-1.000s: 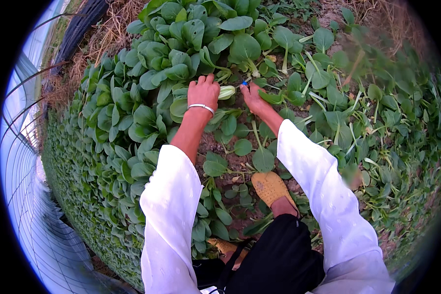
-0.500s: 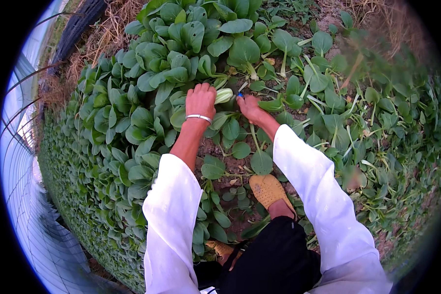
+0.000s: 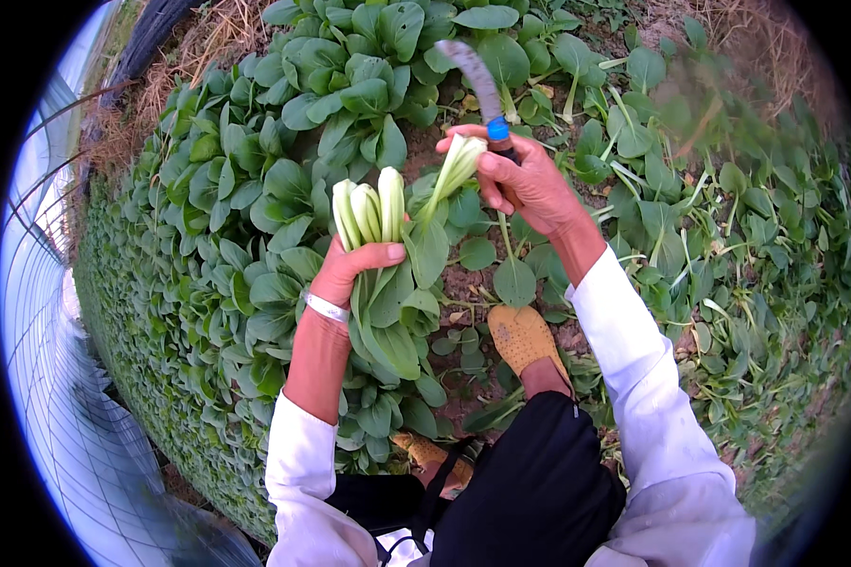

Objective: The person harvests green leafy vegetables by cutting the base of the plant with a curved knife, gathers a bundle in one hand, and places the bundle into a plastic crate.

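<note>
My left hand (image 3: 348, 268) is closed around a bunch of bok choy (image 3: 367, 217), pale cut stems up and green leaves drooping below the fist. In my right hand (image 3: 539, 192) sits a small curved sickle (image 3: 479, 83), its blade pointing up and to the left, with a blue band above a dark handle. The same hand's fingers also grip another bok choy (image 3: 456, 168) by its pale base. That plant's leaves hang toward the bunch, just right of my left thumb. Part of the sickle handle is hidden by the right fingers.
Dense rows of standing bok choy (image 3: 184, 312) fill the left and far side. Loose leaves and cut stems (image 3: 671, 246) litter the ground on the right. My yellow shoe (image 3: 520, 338) rests on soil between plants. Plastic sheeting (image 3: 61, 397) runs along the left edge.
Both hands have risen from the plants, the left coming nearer with its bunch turned stems up. The sickle blade now shows, raised, and a bok choy is in my right fingers.
</note>
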Available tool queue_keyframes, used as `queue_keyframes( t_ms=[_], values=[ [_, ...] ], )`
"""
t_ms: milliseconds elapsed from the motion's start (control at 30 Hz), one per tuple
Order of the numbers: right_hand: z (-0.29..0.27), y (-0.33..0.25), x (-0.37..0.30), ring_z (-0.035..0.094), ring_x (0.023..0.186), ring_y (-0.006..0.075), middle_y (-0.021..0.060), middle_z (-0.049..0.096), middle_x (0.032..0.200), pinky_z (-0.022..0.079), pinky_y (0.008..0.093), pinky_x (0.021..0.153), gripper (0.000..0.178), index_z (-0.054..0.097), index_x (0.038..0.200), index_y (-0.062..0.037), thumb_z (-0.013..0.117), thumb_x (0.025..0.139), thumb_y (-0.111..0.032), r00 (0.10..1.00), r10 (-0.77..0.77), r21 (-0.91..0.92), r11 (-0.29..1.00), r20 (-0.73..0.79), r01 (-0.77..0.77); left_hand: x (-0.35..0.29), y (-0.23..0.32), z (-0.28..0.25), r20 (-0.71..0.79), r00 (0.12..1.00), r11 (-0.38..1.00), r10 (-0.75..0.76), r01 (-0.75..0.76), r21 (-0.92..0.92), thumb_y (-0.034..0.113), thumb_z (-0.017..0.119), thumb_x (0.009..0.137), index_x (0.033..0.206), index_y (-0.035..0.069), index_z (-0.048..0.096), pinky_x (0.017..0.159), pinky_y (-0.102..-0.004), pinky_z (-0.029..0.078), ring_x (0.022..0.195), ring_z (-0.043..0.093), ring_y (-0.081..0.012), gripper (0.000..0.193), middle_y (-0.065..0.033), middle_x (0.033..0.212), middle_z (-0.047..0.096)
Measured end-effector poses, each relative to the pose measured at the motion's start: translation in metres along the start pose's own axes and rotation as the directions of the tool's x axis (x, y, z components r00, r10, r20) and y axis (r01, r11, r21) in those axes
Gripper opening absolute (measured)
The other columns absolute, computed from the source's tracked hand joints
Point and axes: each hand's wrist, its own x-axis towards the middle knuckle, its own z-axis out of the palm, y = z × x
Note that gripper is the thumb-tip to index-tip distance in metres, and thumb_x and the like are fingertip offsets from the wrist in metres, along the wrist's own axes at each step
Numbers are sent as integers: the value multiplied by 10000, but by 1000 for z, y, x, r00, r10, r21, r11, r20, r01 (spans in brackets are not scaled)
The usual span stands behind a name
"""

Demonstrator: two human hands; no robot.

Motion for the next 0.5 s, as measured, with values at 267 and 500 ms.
queue_keyframes(
  t_ms=[267, 500],
  values=[
    [-36, 16, 4, 352, 380, 47, -31, 475, 570, 246, 237, 355, 358, 533, 764, -54, 783, 795, -308, 825, 107, -106, 975, -554, -197, 6, -16, -18, -291, 919, 962, 265, -231, 144, -24, 691, 731, 1149, -26, 622, 857, -291, 535, 975, 664, -185, 423, -126, 1070, 692],
    [-4, 7, -9, 406, 393, 46, -32, 510, 588, 307, 215, 361, 363, 564, 854, -36, 763, 808, -336, 913, 84, -234, 954, -399, -189, -16, 1, 8, -101, 936, 916, 337, -302, 263, -9, 662, 759, 1171, -36, 583, 878, -335, 535, 1045, 640, -225, 420, -169, 1130, 657]
  ],
)
